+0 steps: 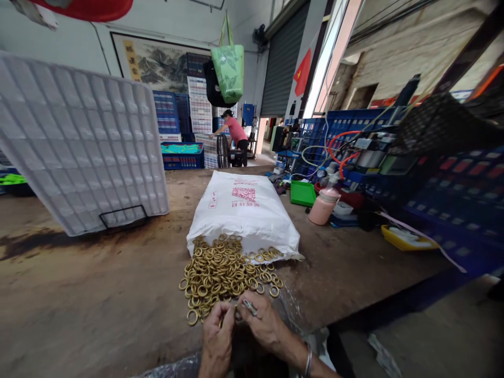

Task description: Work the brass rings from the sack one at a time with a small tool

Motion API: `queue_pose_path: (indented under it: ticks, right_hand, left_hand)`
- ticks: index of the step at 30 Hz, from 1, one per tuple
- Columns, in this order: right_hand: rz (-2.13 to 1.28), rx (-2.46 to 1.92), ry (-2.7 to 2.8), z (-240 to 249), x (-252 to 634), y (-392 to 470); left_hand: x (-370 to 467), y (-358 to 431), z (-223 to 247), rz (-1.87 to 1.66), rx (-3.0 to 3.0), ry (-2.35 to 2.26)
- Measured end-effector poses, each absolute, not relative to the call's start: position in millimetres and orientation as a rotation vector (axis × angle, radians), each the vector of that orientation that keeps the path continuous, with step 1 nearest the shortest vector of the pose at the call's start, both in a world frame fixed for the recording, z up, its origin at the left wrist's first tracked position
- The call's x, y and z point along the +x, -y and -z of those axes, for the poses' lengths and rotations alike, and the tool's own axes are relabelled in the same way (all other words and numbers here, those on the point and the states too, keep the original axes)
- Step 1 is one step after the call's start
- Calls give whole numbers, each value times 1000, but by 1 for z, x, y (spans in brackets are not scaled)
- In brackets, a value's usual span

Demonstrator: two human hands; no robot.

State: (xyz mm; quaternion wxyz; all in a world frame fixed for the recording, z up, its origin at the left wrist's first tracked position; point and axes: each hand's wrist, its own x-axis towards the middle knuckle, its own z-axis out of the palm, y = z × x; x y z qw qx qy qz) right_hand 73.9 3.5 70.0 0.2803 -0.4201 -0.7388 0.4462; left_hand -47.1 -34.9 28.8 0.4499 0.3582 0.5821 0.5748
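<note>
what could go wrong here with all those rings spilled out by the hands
The pile of brass rings lies loose at the open mouth of the white sack; a nudge might scatter strays toward the table edge. Both the left hand and right hand pinch something small, which could slip.

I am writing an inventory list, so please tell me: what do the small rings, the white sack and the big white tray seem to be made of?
The rings look like brass or brass-coloured metal: dull gold with a slight sheen. The sack seems to be woven plastic: white, matte, creased, with red print. The tray looks like thin moulded plastic, translucent white with a grid of pockets.
</note>
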Motion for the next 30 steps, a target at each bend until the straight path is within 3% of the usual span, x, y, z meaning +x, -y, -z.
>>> queue_pose_path:
  ticks: [4,11,24,30]
  right_hand:
    - [-1321,-1224,1754,-68,69,-7]
    - [-1909,-1178,1297,-68,67,-6]
    - [-1418,-1173,1639,-70,71,-5]
    - [-1416,-1157,1633,-75,72,-1]
  left_hand:
    - [-45,35,-37,-1513,967,-1479]
    - [-44,38,-53,-1499,1017,-1467]
    - [-46,52,-46,-1436,952,-1408]
    - [-46,55,-49,-1421,994,-1391]
